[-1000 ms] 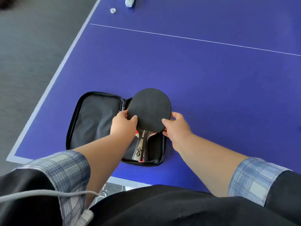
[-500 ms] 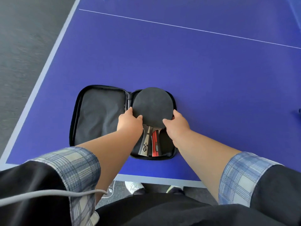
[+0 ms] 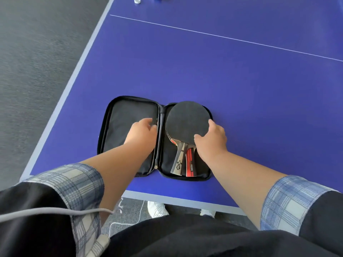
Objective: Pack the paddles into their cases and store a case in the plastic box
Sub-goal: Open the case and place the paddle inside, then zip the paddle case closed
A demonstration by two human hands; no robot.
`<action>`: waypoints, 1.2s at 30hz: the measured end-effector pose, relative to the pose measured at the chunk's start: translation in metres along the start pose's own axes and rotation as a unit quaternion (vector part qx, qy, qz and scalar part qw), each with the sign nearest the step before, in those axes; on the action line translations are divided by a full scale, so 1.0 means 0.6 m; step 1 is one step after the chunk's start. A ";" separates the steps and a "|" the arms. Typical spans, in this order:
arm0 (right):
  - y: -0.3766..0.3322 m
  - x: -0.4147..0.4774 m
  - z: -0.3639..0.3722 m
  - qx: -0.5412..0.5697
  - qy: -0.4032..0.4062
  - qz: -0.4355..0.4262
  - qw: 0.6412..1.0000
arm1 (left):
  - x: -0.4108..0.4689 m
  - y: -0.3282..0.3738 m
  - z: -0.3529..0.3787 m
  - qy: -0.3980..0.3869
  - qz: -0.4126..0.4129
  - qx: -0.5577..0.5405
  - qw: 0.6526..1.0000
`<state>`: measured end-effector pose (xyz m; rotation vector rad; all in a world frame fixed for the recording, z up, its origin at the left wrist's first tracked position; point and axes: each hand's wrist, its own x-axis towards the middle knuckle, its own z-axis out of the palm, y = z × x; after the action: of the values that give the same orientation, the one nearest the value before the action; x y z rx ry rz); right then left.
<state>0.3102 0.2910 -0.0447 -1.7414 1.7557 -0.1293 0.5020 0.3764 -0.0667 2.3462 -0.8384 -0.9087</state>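
A black zip case (image 3: 122, 123) lies open and flat near the front left corner of the blue table. Two paddles are stacked in its right half. The top paddle (image 3: 187, 121) shows a black rubber face and a grey-brown handle. Under it a second paddle's red handle (image 3: 191, 164) sticks out. My right hand (image 3: 211, 140) rests on the lower right edge of the top paddle's blade, thumb on the rubber. My left hand (image 3: 143, 132) lies over the case's left half by the spine, fingers curled, with nothing visibly in it. No plastic box is in view.
The blue table (image 3: 241, 80) has a white centre line and stretches away to the right and back. A small white cap (image 3: 137, 0) sits at its far left edge. Grey carpet lies to the left. White shoes (image 3: 156, 208) show below the table's front edge.
The top paddle has been lowered flat onto the other paddle in the case. My left hand let go of the blade and moved left onto the open flap.
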 end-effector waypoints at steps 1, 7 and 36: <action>-0.012 -0.011 0.004 -0.027 0.008 -0.060 0.998 | -0.001 -0.022 -0.016 0.037 -0.014 -0.006 0.999; -0.069 -0.039 0.072 -0.225 -0.129 -0.244 0.934 | -0.032 -0.129 -0.072 0.133 -0.210 0.077 0.966; 0.036 -0.047 -0.088 0.178 -0.099 -0.025 0.979 | -0.185 0.123 0.071 -0.145 0.057 -0.179 0.971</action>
<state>0.2621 0.2999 -0.0035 -1.4842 1.4447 -0.2654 0.3788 0.3926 -0.0021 1.8645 -0.8296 -1.2574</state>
